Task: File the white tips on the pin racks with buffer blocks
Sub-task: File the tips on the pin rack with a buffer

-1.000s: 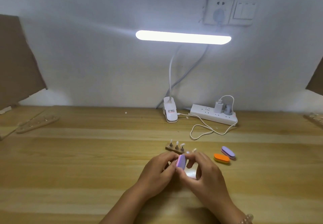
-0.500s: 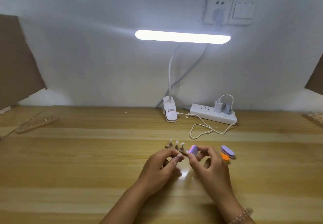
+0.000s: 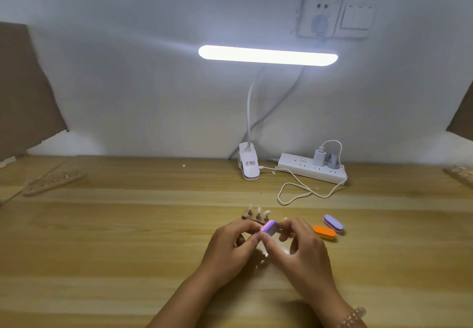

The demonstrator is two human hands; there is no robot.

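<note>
Bare forearms [image 3: 185,299]; a beaded bracelet [image 3: 352,317] rings the right wrist.

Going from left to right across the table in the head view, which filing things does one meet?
Wooden rack at the far left → pin rack with white tips → held pink-and-purple buffer block → orange buffer block → purple buffer block.

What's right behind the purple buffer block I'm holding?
A wooden pin rack with three white tips upright. The buffer block, left hand and right hand cover its right end; more tips may be hidden.
</note>
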